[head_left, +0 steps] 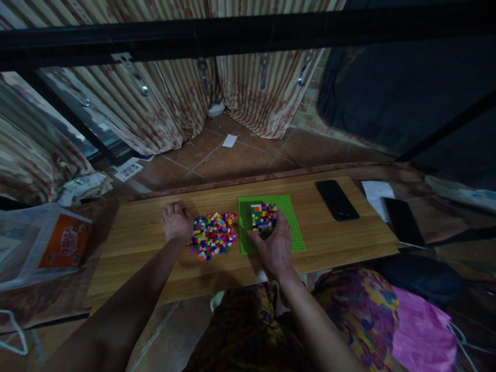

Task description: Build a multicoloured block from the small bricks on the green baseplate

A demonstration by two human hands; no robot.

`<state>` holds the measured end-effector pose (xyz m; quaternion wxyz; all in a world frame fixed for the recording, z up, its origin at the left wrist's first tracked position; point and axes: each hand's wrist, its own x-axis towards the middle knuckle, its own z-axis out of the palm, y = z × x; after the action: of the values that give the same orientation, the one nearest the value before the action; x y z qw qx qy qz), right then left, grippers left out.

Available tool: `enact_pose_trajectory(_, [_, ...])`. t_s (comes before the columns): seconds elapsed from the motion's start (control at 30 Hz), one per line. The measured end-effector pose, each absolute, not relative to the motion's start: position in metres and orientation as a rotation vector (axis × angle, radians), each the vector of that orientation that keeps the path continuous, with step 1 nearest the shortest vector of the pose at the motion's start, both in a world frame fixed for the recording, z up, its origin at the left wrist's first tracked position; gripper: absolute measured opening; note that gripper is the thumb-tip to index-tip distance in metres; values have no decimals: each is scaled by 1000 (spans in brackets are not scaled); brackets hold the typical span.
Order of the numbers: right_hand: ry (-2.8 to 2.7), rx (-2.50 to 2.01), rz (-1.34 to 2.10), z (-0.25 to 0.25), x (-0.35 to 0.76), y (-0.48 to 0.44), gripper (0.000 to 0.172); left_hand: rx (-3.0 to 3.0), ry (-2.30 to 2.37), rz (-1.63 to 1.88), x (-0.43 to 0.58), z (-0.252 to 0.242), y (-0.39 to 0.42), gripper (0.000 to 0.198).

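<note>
Low wooden tabletop (135, 243), viewed from above by the seated person. It carries everything within arm's reach.

Green studded baseplate (289, 206), lying flat at centre, apparently so that it can anchor the pieces pressed onto it. Two dark phones (336, 200) (403, 221) and a paper sheet (374, 191) lie well apart to the right, clear of the work.

Heap of loose coloured bricks (214, 235), just left of the baseplate. The left hand (177, 223) rests palm down at the heap's left edge. Its fingers are curled under, and whether they hold a brick cannot be told.

Multicoloured brick block (263, 216), standing on the baseplate's left half. The right hand (276, 245) cups its near side, thumb on the left and fingers on the right, closed against it, probably to steady it.
</note>
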<state>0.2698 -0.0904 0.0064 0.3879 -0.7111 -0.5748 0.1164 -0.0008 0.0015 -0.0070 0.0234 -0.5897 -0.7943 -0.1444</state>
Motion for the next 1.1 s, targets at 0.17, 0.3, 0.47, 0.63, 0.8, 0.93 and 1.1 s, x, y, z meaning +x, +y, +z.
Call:
enact_pose_trajectory(0.17, [-1531,-1890,207,0,265,-85,91,-1814,-2476,-411,1,-4,1,39])
enact_pose_trajectory(0.3, [-1587,-1867,163,-2,268,-85,85,-1810,-2478,-391,2,-4,1,39])
enact_pose_trajectory(0.47, [-1650,-1855,183,0,273,-83,82,-1800,-2465,-429,0,-7,1,39])
enact_pose_trajectory(0.63, [-1678,-1742,101,13,262,-91,67,-1806,-2460,-445,-1,-8,0,40])
enact_pose_trajectory(0.8, [-1887,-1393,309,22,221,-91,49,-1808,-2469,-445,-2,-8,0,38])
enact_pose_trajectory(0.93, [-1914,-1460,413,10,194,-66,47,-1811,-2474,-461,-1,-8,-1,38])
enact_pose_trajectory(1.1, [-2003,-1538,420,-7,187,-45,48,-1813,-2447,-490,-2,-9,-1,38])
